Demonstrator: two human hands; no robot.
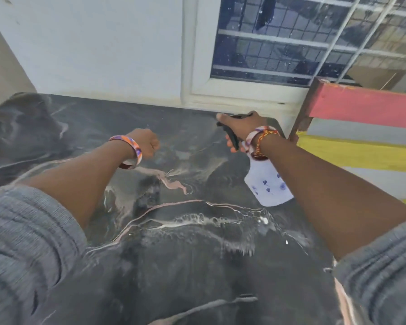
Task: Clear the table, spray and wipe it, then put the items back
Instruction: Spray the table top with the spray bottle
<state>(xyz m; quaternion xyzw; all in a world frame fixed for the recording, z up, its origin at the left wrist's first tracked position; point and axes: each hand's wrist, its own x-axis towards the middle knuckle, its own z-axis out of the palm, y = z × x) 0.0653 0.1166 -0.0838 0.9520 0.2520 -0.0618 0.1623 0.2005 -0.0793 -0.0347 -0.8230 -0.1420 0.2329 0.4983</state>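
The right hand grips the spray bottle above the wet tabletop; the left hand is fisted, holding nothing.

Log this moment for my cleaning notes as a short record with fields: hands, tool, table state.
right hand: right hand grips the spray bottle's black trigger head
left hand: left hand fisted, holding nothing, above the table
tool: white spray bottle, tilted, base toward the person
table: dark marble table, wet streaks and foam near the front; no items or cloth visible
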